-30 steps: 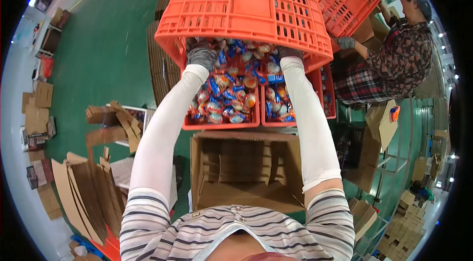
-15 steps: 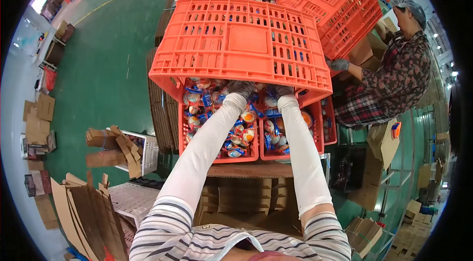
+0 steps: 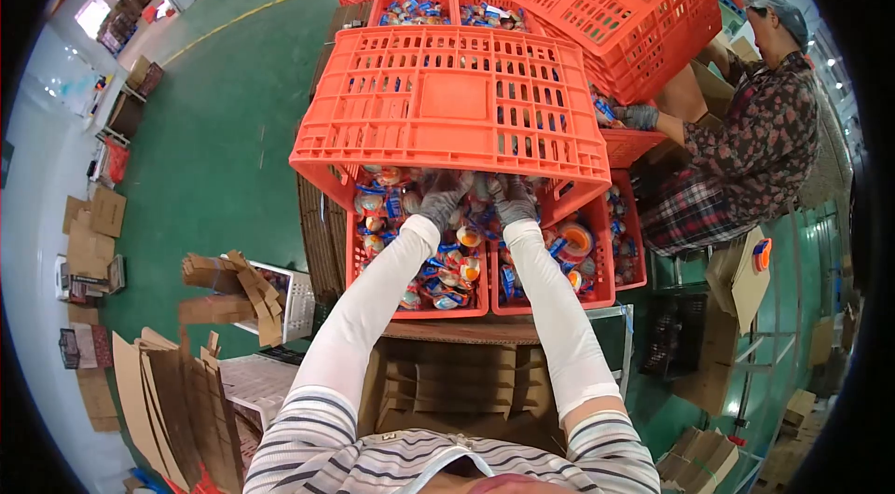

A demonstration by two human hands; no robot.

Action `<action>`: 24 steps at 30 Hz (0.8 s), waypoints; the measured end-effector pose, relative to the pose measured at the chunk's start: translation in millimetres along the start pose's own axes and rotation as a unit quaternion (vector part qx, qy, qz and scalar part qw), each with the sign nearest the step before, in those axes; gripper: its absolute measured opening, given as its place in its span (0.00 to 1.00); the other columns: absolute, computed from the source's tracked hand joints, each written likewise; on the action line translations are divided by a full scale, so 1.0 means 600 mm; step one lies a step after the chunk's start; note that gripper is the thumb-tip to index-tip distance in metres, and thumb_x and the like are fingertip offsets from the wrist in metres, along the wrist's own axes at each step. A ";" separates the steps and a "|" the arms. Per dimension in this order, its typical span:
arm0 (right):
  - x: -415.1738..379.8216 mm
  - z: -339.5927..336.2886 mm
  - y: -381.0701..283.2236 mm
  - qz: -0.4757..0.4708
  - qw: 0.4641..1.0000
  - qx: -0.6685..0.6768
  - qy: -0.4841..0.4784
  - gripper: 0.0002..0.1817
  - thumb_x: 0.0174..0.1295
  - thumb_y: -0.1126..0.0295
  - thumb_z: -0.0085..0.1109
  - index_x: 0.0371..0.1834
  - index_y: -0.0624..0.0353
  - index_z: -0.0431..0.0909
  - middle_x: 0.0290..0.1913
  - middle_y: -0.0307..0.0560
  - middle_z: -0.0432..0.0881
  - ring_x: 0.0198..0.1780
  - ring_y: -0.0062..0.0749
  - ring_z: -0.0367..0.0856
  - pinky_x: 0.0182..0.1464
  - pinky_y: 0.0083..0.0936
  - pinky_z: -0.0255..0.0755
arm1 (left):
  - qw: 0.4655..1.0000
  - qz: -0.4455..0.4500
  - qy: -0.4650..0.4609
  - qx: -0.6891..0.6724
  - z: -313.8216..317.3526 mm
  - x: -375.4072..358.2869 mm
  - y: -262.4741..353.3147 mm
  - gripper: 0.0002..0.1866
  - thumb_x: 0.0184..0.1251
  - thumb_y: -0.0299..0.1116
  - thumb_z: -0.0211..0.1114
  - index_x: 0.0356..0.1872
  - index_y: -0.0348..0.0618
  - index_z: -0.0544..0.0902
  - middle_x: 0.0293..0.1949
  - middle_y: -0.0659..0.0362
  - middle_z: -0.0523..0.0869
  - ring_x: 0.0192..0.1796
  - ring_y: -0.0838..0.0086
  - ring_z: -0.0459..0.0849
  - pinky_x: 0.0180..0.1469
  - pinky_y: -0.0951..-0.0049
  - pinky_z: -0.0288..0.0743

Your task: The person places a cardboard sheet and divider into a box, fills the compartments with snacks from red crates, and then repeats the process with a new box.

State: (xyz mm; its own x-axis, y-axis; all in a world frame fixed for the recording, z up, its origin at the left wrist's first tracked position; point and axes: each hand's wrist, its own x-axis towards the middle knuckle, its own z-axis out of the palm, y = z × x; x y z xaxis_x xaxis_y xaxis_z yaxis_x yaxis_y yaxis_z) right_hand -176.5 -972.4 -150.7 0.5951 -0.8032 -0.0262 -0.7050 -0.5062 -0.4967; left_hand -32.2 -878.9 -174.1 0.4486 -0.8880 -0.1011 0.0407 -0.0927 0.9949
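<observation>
An orange plastic crate (image 3: 454, 98) lies tipped on its side, its open mouth facing me, above two lower crates of wrapped packets. Both my gloved hands reach in at that mouth. My left hand (image 3: 442, 202) is over the packets (image 3: 450, 275) of the left lower crate (image 3: 419, 314). Close beside it, my right hand (image 3: 512, 202) is at the inner side of the right lower crate (image 3: 552, 306). The fingers of both hands are in shadow among the packets under the tipped crate's edge, and I cannot tell what they hold.
On the right a co-worker (image 3: 746, 140) in a hair net has a gloved hand at packets beside another tilted crate (image 3: 625, 5). Two more filled crates (image 3: 457, 5) stand behind. Flattened cardboard (image 3: 168, 401) leans at lower left, near a white crate (image 3: 296, 303).
My hands have come back a little toward me and show more beneath the tipped crate's edge. The view has shifted slightly. Packets now show by the co-worker's hand.
</observation>
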 end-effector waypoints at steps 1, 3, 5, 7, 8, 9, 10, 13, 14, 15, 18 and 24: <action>0.014 0.029 0.031 -0.008 1.000 -0.018 0.023 0.35 0.59 0.46 0.43 0.68 0.47 0.51 0.66 0.52 0.60 0.62 0.51 0.63 0.60 0.39 0.60 | 0.979 0.094 -0.018 0.182 -0.008 -0.033 -0.014 0.40 0.56 0.56 0.56 0.67 0.48 0.56 0.66 0.48 0.58 0.68 0.57 0.56 0.66 0.64 0.54; 0.012 -0.031 -0.006 0.054 0.993 -0.017 -0.099 0.37 0.59 0.42 0.37 0.68 0.47 0.50 0.67 0.51 0.59 0.64 0.50 0.61 0.63 0.38 0.56 | 0.975 0.010 -0.049 0.218 -0.014 -0.042 -0.009 0.45 0.53 0.61 0.58 0.68 0.50 0.53 0.67 0.53 0.56 0.67 0.62 0.57 0.66 0.67 0.54; 0.020 0.010 0.012 0.047 0.983 0.169 -0.044 0.37 0.58 0.41 0.37 0.69 0.47 0.50 0.67 0.51 0.59 0.65 0.49 0.60 0.64 0.38 0.55 | 0.962 -0.077 -0.082 0.248 -0.006 -0.050 0.001 0.49 0.50 0.65 0.59 0.69 0.51 0.50 0.68 0.57 0.54 0.67 0.66 0.57 0.66 0.71 0.54; 0.070 0.176 0.114 -0.026 0.972 0.219 0.085 0.42 0.56 0.34 0.33 0.70 0.47 0.46 0.67 0.54 0.58 0.66 0.49 0.58 0.64 0.40 0.52 | 0.981 -0.181 0.024 0.060 0.029 -0.051 0.030 0.52 0.46 0.69 0.59 0.69 0.53 0.48 0.69 0.57 0.50 0.68 0.60 0.54 0.62 0.55 0.59; 0.054 0.135 0.094 -0.029 0.972 0.216 0.087 0.42 0.56 0.34 0.33 0.70 0.47 0.46 0.67 0.54 0.58 0.66 0.49 0.58 0.64 0.40 0.52 | 0.970 -0.229 0.076 -0.038 0.041 -0.051 0.038 0.54 0.44 0.70 0.59 0.69 0.54 0.48 0.69 0.57 0.48 0.68 0.57 0.52 0.59 0.47 0.62; 0.020 0.066 0.055 0.077 0.977 0.197 -0.038 0.46 0.54 0.32 0.35 0.70 0.50 0.46 0.67 0.53 0.59 0.65 0.47 0.60 0.64 0.36 0.53 | 0.980 -0.061 -0.019 0.187 0.023 -0.045 -0.039 0.52 0.46 0.70 0.58 0.69 0.54 0.49 0.69 0.57 0.49 0.68 0.55 0.53 0.54 0.40 0.64; -0.006 0.026 0.032 0.180 0.955 0.173 -0.162 0.49 0.53 0.29 0.38 0.70 0.52 0.46 0.67 0.52 0.59 0.65 0.46 0.62 0.63 0.33 0.55 | 0.981 -0.061 -0.019 0.184 0.027 -0.065 -0.024 0.52 0.46 0.70 0.58 0.69 0.54 0.49 0.69 0.57 0.49 0.68 0.55 0.53 0.54 0.40 0.64; -0.041 0.089 0.067 0.151 0.927 0.344 0.016 0.46 0.53 0.31 0.44 0.68 0.51 0.52 0.64 0.48 0.63 0.62 0.38 0.66 0.60 0.27 0.59 | 0.973 -0.165 0.024 -0.160 0.043 -0.115 0.018 0.52 0.46 0.71 0.58 0.69 0.58 0.48 0.69 0.56 0.51 0.66 0.54 0.57 0.58 0.42 0.60; -0.041 0.102 0.070 0.153 0.926 0.346 0.014 0.46 0.53 0.31 0.44 0.68 0.51 0.52 0.64 0.48 0.63 0.62 0.38 0.66 0.60 0.27 0.59 | 0.973 -0.168 0.025 -0.158 0.042 -0.118 0.003 0.52 0.46 0.71 0.58 0.69 0.58 0.48 0.69 0.56 0.51 0.66 0.54 0.57 0.58 0.42 0.60; -0.045 0.107 0.062 0.152 0.874 0.461 0.025 0.40 0.56 0.36 0.44 0.64 0.53 0.60 0.60 0.47 0.68 0.57 0.36 0.68 0.57 0.25 0.61 | 0.952 -0.223 0.040 -0.207 0.043 -0.127 0.012 0.51 0.45 0.72 0.57 0.68 0.58 0.50 0.68 0.56 0.53 0.66 0.54 0.58 0.56 0.39 0.60; -0.050 0.097 0.073 0.210 0.783 0.585 -0.007 0.32 0.60 0.42 0.46 0.60 0.53 0.67 0.54 0.44 0.73 0.51 0.33 0.72 0.52 0.29 0.65 | 0.907 -0.314 0.080 -0.271 0.050 -0.120 -0.001 0.50 0.43 0.76 0.53 0.66 0.57 0.56 0.66 0.55 0.59 0.63 0.51 0.63 0.52 0.34 0.60; -0.058 0.035 0.029 0.359 0.626 0.688 -0.075 0.27 0.59 0.42 0.48 0.53 0.49 0.70 0.41 0.41 0.78 0.37 0.32 0.78 0.27 0.33 0.73 | 0.930 -0.314 0.077 -0.177 0.055 -0.100 0.034 0.40 0.49 0.67 0.58 0.61 0.56 0.65 0.56 0.58 0.72 0.51 0.55 0.75 0.45 0.38 0.68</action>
State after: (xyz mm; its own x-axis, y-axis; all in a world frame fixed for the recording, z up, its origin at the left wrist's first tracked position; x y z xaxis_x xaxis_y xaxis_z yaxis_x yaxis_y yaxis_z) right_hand -201.5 -946.6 -176.4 0.4182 -0.5768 -0.7017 0.1266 0.8020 -0.5838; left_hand -87.8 -842.6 -147.7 0.3585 -0.6315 -0.6875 0.6164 -0.3930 0.6824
